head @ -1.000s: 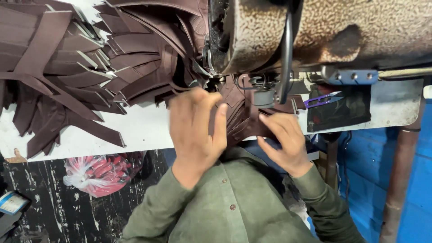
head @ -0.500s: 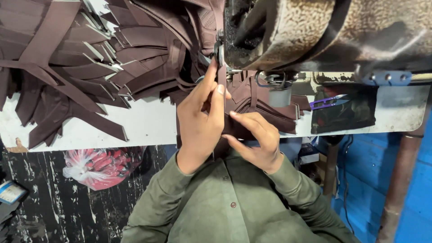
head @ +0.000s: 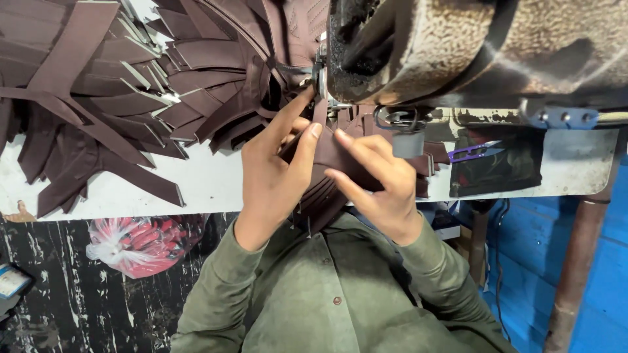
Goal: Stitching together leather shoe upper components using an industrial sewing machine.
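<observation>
The brown strip (head: pixel 337 153) lay on the white table (head: pixel 209 186) under the front of the sewing machine (head: pixel 458 46), atop a stack of like strips. Your left hand (head: pixel 275 163) pinched its near end, forefinger stretched up to the needle area. Your right hand (head: pixel 379 180) pressed the strip flat with spread fingers, not clamped. The two hands sat close together, not touching. A heap of brown strips (head: pixel 111 98) fanned out further left. Purple snips (head: pixel 476 151) rested on a dark cloth to the right. A clear bag of red scraps (head: pixel 137 243) sat on the floor.
</observation>
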